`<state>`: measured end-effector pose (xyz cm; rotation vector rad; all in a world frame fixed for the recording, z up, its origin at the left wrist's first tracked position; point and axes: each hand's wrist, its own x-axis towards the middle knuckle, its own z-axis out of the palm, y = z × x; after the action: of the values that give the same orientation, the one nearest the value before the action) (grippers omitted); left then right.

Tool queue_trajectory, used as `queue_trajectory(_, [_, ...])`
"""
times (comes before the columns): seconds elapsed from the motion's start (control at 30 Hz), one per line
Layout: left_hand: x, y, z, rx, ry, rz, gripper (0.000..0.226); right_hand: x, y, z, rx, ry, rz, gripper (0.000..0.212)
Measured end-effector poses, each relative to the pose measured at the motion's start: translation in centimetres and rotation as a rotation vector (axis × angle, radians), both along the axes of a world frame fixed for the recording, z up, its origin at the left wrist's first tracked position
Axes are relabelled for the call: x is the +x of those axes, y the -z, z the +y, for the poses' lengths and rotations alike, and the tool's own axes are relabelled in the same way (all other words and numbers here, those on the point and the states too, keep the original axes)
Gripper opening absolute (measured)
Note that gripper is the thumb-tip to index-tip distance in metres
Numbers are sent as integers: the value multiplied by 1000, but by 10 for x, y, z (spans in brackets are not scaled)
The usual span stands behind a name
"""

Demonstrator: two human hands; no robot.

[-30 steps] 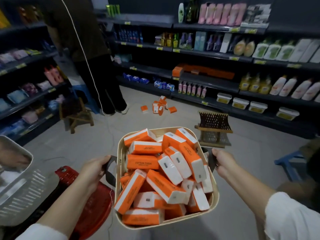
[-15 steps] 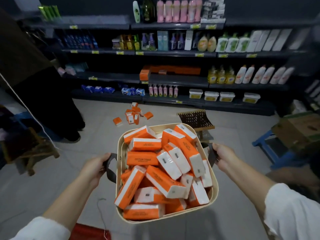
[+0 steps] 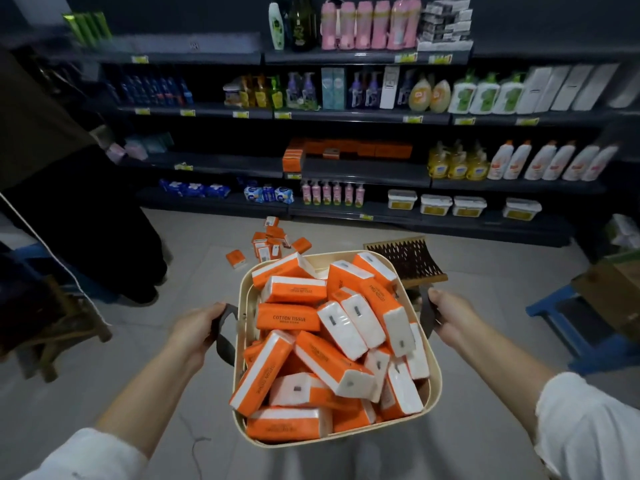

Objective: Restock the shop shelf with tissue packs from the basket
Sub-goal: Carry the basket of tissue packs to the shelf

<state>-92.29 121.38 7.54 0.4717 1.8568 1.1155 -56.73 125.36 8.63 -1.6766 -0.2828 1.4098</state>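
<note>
Dark shelves (image 3: 363, 174) behind — both hands grip cream basket (image 3: 437, 382).

Basket (image 3: 246, 299): cream, squarish with rounded corners, dark loop handle on each side; carried clear of the floor, left hand (image 3: 195, 329) gripping the left handle (image 3: 225, 337), right hand (image 3: 450, 317) gripping the right handle (image 3: 427, 313); heaped to the rim. Tissue packs (image 3: 288, 317): orange-and-white soft bricks, one reading "COTTON TISSUE"; jumbled at all angles, some flat, some tilted on end, several white side up. Loose packs (image 3: 273, 240) scattered on the floor ahead, just in front of the shelving. Shop shelf (image 3: 363, 169): dark, middle tier, directly ahead; row of matching orange packs (image 3: 349, 148) pushed to the back, one small stack at its left front edge.
</note>
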Motion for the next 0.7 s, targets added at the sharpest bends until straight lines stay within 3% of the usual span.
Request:
queue_trajectory(0.17, [-7,5,51,-31,-109,-97,13,-1,14,72,-42,-8,40,20])
queue_trajectory(0.3, [-7,4,97,-61,-170,-132,13,-3,6,135,-89,-87,76,11])
queue_trajectory(0.47, [-8,-1,144,-36,-191,-109,6,-6,-2,195,-111,-114,49,10])
queue_trajectory(0.7, [-21,-7,213,28,-157,-77,17,-21,-11,257,-86,-123,11,19])
